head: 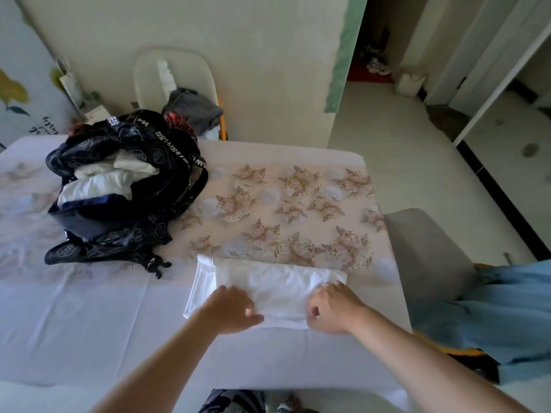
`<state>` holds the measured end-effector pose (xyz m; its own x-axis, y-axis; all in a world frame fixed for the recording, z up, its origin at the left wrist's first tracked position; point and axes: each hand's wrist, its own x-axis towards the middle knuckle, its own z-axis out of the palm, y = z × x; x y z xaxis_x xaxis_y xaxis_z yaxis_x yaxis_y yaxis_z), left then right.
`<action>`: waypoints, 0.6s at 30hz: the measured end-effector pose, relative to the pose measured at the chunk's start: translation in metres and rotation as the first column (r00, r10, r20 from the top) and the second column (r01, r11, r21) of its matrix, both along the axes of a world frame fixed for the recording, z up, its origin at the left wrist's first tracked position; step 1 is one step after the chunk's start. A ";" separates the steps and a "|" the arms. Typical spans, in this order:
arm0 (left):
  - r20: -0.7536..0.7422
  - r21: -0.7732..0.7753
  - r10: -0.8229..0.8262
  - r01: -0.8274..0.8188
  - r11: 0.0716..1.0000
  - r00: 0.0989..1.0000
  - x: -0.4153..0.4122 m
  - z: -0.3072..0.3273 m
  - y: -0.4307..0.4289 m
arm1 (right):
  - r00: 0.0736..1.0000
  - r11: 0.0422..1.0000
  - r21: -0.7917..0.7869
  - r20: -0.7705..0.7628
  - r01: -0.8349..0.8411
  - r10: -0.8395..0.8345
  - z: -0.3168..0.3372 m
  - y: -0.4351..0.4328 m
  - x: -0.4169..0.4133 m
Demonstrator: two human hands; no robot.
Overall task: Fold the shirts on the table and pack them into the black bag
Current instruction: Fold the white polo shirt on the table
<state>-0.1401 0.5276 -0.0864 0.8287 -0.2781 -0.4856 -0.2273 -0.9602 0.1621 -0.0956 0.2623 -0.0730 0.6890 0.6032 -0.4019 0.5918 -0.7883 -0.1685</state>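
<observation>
White shirt [277, 283] part-folded on table [89, 323], front edge; left hand [229, 308] presses flat, right hand [334, 308] pinches fold. Black bag [167, 174], beyond, already holds pale garments. Remaining: finish fold, pack.

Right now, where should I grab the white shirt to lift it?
Probably its two short ends, coming from left and right and sliding underneath: the white shirt lies flat as a wide folded band, so lifting one end would let it unfold.

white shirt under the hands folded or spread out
Partly folded: the white shirt lies as a narrow band with a layer doubled over; left hand flat on it, right hand pinching its near edge.
</observation>
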 end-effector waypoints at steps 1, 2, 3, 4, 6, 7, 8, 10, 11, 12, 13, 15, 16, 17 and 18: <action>0.060 -0.024 0.022 -0.021 0.999 0.998 0.000 -0.002 -0.002 | 0.993 0.997 0.070 0.117 -0.018 0.009 -0.003 0.001 0.001; 0.166 -0.078 0.021 -0.008 0.997 0.986 0.001 -0.002 -0.005 | 0.977 0.992 0.111 0.212 -0.060 0.035 -0.005 0.003 0.003; 0.312 -0.143 0.017 0.029 0.989 0.950 0.004 -0.006 -0.006 | 0.956 0.988 0.131 0.290 -0.086 0.044 -0.006 0.004 0.004; 0.418 -0.187 0.025 0.059 0.981 0.908 0.008 -0.010 -0.008 | 0.941 0.983 0.153 0.336 -0.102 0.045 -0.009 0.006 0.007; 0.418 -0.166 0.039 0.034 0.986 0.908 0.016 -0.014 -0.012 | 0.946 0.984 0.137 0.318 -0.117 0.068 -0.019 0.009 0.012; 0.348 -0.126 0.048 -0.004 0.992 0.936 0.020 -0.017 -0.010 | 0.962 0.988 0.115 0.264 -0.104 0.070 -0.024 0.011 0.014; 0.284 -0.070 0.056 -0.037 0.997 0.957 0.023 -0.022 -0.008 | 0.975 0.993 0.088 0.213 -0.082 0.061 -0.030 0.012 0.014; 0.177 0.011 0.119 -0.122 0.992 0.977 0.026 -0.028 -0.002 | 0.991 0.999 0.021 0.130 -0.034 0.030 -0.035 0.014 0.013; 0.170 0.026 0.152 -0.159 0.987 0.974 0.023 -0.035 0.002 | 0.996 1.000 -0.007 0.090 -0.012 0.013 -0.038 0.014 0.011; 0.182 0.025 0.192 -0.200 0.979 0.964 0.019 -0.040 0.006 | 0.997 0.999 -0.036 0.074 -0.006 0.009 -0.040 0.013 0.007; 0.207 0.018 0.236 -0.245 0.969 0.949 0.013 -0.047 0.008 | 0.998 0.998 -0.065 0.064 -0.004 0.009 -0.042 0.012 0.004; 0.255 -0.017 0.309 -0.316 0.949 0.916 0.002 -0.057 0.011 | 0.999 0.997 -0.077 0.042 0.015 -0.012 -0.048 0.010 -0.002; 0.254 -0.034 0.336 -0.339 0.940 0.907 -0.002 -0.063 0.012 | 0.999 0.998 -0.063 0.052 0.017 -0.014 -0.052 0.009 -0.002; 0.234 -0.047 0.355 -0.354 0.934 0.905 -0.003 -0.066 0.014 | 0.997 0.999 -0.047 0.080 0.009 -0.005 -0.056 0.009 -0.002; 0.214 -0.058 0.357 -0.353 0.934 0.909 -0.001 -0.066 0.014 | 0.994 0.999 -0.038 0.112 0.000 0.004 -0.058 0.009 -0.001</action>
<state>-0.1406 0.5418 -0.1529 0.9589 0.0475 -0.2798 0.0969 -0.9814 0.1654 -0.0962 0.2712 -0.1314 0.7297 0.5903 -0.3451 0.6069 -0.7916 -0.0710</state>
